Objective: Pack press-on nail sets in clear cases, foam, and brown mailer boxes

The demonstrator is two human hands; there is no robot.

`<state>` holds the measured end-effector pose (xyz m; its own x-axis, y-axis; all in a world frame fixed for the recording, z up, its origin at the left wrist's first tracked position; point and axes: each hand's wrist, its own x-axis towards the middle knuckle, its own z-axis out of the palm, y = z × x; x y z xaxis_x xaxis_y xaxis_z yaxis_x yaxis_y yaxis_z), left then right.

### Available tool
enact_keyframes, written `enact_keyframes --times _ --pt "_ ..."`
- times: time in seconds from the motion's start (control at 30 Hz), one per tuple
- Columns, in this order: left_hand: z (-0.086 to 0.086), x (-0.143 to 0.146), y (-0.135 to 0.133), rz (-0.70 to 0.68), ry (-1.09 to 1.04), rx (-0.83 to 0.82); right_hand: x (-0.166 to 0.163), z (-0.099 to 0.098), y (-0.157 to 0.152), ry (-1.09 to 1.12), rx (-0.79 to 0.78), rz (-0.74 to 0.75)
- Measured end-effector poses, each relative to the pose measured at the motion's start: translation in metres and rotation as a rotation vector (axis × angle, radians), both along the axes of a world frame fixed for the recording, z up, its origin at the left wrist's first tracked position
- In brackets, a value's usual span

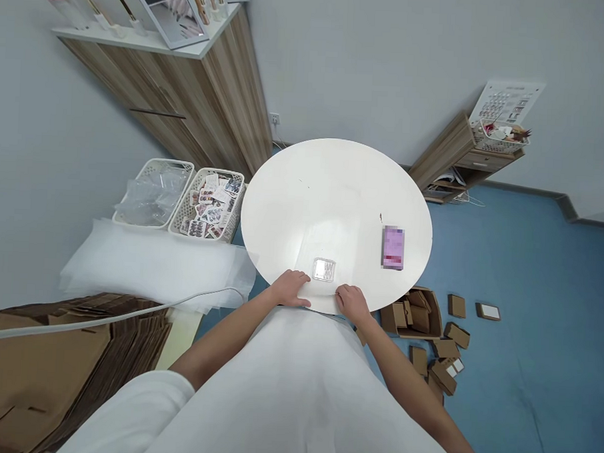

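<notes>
A small clear plastic case (324, 269) lies flat near the front edge of the round white table. Beneath it is a thin, whitish see-through sheet (326, 244), hard to tell from the tabletop. My left hand (292, 289) rests at the sheet's near left side, thumb and fingers apart, just left of the case. At the near right corner my right hand (349, 301) has its fingers curled on the sheet's edge. Farther right on the table lies a purple pack (393, 248), its face blurred out.
The white table (335, 161) stands before me. Left are a basket of printed cards (207, 206), a basket of plastic bags (156, 192), stacked white sheets (150, 263) and flattened cardboard (40, 362). Small brown boxes (443, 376) lie on the floor at right, beside an open carton (413, 315).
</notes>
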<state>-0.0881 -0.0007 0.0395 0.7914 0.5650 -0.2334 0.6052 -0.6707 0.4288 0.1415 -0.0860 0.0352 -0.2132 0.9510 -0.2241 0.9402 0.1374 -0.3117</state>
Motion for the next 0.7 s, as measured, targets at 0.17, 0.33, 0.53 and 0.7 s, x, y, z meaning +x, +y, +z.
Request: enact_keyframes --times 0.17,0.33,0.53,0.7 --pt "-0.004 -0.004 0.003 0.093 0.006 0.022 0.006 0.008 0.008 0.052 -0.076 -0.04" --pt "-0.006 -0.002 0.025 0.282 -0.129 -0.04 0.017 0.012 0.031 0.133 -0.096 -0.188" --pt "-0.008 0.01 0.048 0.487 -0.068 -0.086 0.022 0.002 0.054 0.175 -0.086 -0.389" --pt "-0.016 0.019 0.05 0.59 0.076 -0.034 0.024 -0.015 0.059 0.18 -0.095 -0.474"
